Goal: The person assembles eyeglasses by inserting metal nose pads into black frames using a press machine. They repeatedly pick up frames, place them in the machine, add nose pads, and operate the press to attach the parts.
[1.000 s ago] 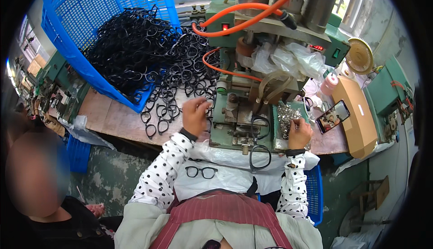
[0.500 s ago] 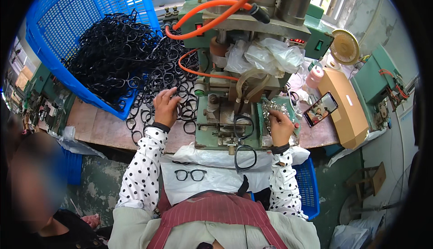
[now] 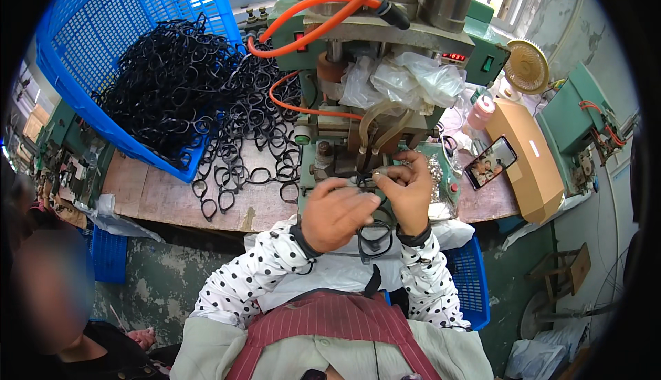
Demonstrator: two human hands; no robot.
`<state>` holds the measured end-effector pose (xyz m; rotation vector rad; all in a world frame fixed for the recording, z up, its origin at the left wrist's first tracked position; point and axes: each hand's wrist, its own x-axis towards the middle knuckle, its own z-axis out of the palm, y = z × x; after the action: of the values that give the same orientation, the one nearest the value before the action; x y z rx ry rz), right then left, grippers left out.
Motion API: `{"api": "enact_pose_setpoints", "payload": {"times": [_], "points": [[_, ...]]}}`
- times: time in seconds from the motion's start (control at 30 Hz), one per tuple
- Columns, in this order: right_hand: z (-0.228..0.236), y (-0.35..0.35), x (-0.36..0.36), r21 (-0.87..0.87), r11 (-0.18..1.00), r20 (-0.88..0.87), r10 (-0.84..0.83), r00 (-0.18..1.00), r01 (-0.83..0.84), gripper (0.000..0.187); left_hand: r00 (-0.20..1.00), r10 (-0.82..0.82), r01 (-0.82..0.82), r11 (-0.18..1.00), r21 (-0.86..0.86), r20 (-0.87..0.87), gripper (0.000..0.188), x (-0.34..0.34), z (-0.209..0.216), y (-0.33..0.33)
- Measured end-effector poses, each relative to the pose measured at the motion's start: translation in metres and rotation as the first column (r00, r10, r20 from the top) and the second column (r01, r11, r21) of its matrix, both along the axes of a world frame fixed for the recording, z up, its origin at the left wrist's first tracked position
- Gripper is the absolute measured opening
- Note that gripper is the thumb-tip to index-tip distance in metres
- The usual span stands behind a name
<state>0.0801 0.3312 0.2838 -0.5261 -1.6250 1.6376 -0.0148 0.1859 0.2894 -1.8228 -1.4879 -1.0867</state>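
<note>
My left hand [image 3: 337, 216] is over the front of the green press [image 3: 311, 204], its fingers closed toward a black eyeglass frame [image 3: 375, 250]. That frame hangs lengthwise down the machine's front, and its lower rim looks doubled, as if two overlap. The upper part is hidden by my hands. Close by, my right hand [image 3: 406, 191] pinches thumb and forefinger together at the press's tool tip; what is between them is too small to make out. Beside my right wrist sits a tray of small shiny metal pieces [image 3: 437, 180].
A blue basket [image 3: 76, 77] heaped with black eyeglass frames [image 3: 172, 84] tips onto the table at left. On the right are a phone [image 3: 490, 162], a pink-lidded bottle [image 3: 480, 113] and a cardboard box [image 3: 527, 160]. Orange hoses [image 3: 310, 5] cross the press. Another person sits at far left.
My left hand has moved right from the loose frames to the press. My right hand has left the metal pieces and come left to the tool tip.
</note>
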Motion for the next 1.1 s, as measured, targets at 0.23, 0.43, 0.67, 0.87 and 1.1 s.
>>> {"api": "enact_pose_setpoints", "payload": {"times": [0.23,0.43,0.67,0.87,1.1], "points": [[0.003,-0.004,-0.013,0.026,1.000,-0.037,-0.007,0.999,0.008,0.048,0.990,-0.133,0.132,0.990,-0.040,-0.037,0.046,-0.002,-0.015,0.006],[0.006,-0.009,-0.021,-0.034,0.999,-0.092,-0.004,0.996,0.001,0.048,0.960,-0.272,0.270,0.962,-0.034,-0.062,0.041,0.001,-0.010,-0.003],[-0.040,0.064,0.005,0.614,0.679,0.133,-0.590,0.796,0.401,0.038,0.909,-0.414,0.413,0.881,-0.232,0.047,0.051,-0.015,-0.012,0.010],[-0.089,0.097,0.043,0.850,0.498,0.217,-0.628,0.747,0.171,0.027,0.904,-0.427,0.423,0.873,-0.242,0.040,0.052,-0.019,-0.011,0.013],[-0.108,0.098,0.043,0.881,0.414,0.108,-0.650,0.752,0.230,0.007,0.909,-0.415,0.410,0.880,-0.239,0.031,0.047,-0.017,-0.021,0.018]]}}
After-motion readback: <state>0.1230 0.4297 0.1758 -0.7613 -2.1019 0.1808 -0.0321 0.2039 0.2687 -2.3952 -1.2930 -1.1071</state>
